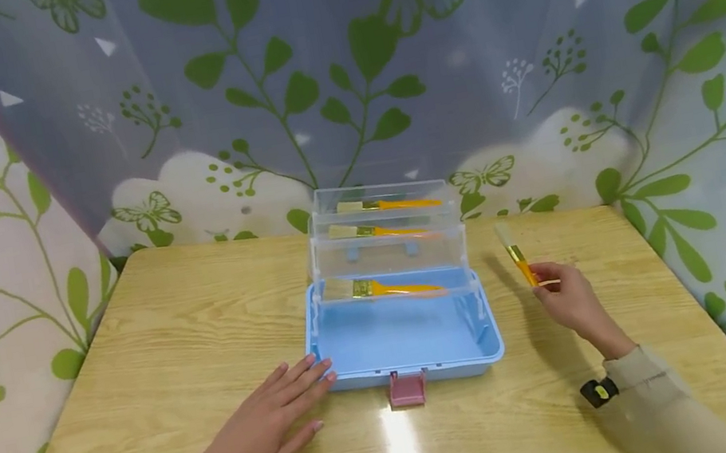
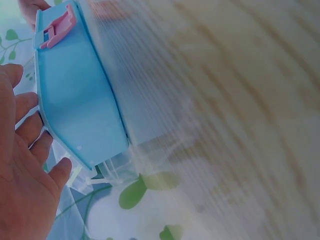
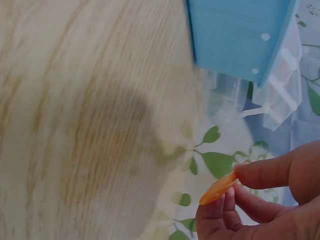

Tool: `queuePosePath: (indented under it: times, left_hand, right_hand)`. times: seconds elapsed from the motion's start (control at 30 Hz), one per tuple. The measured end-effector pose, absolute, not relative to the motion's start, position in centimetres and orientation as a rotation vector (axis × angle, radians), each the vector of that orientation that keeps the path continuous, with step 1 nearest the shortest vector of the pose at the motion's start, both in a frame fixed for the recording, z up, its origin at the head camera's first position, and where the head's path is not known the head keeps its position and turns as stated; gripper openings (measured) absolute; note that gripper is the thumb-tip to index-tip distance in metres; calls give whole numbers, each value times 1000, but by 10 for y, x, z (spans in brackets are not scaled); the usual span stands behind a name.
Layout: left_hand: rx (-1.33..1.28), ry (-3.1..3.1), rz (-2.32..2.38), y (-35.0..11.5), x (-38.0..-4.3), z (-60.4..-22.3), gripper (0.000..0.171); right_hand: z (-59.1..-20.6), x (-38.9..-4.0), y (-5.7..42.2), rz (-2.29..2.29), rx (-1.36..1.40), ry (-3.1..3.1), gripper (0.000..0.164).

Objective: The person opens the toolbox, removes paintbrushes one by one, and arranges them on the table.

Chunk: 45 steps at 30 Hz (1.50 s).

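A blue plastic box point(image 1: 391, 343) stands on the table, its clear stepped trays point(image 1: 397, 257) raised at the back. Each of three tray levels bears one flat paintbrush with an orange handle, the lowest paintbrush point(image 1: 410, 287) being the widest. My left hand point(image 1: 263, 426) lies beside the box's front left corner, fingers straight and fingertips right at the rim. To the right of the box, my right hand point(image 1: 569, 299) pinches another paintbrush point(image 1: 520, 263) by its orange handle, pale bristles pointing away from me. In the right wrist view, thumb and fingers meet on the orange handle point(image 3: 218, 189).
A pink latch point(image 1: 407, 390) hangs from the box's front edge. Light wood makes up the table top point(image 1: 203, 311). Behind and along both sides hangs a leaf-patterned curtain point(image 1: 489, 74), close to the table's far edge.
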<state>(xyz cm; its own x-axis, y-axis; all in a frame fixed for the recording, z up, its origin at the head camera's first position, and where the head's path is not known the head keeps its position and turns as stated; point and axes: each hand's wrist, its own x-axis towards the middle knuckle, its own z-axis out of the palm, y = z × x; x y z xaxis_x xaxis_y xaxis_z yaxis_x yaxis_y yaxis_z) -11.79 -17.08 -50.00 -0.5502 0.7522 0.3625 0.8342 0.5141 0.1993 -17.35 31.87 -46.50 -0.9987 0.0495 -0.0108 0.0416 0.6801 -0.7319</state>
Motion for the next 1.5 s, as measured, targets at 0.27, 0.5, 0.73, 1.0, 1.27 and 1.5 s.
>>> queuePosePath:
  times: [0.27, 0.5, 0.73, 1.0, 1.27, 1.5]
  left_hand:
    - [-1326, -2535, -537, -165, -113, -504, 57]
    - [-1315, -2536, -514, -170, -100, -504, 57]
    - [-1326, -2513, -537, -170, -102, -497, 57]
    - [-1326, -2495, -499, -169, -104, -497, 55]
    - [-1324, -2527, -503, -171, -110, -498, 56]
    - [-1323, -2555, -514, -171, -115, -497, 58]
  right_hand:
    - [-481, -187, 321, 1165, -182, -3007, 43]
    - [-494, -185, 310, 1000, -107, -3073, 39]
    - [-490, -186, 305, 916, -103, -3057, 37]
    - [-491, -189, 301, 858, -147, -3089, 41]
    - [-494, -191, 300, 819, -132, -3069, 40]
    - [-491, -194, 301, 810, -94, -3076, 43]
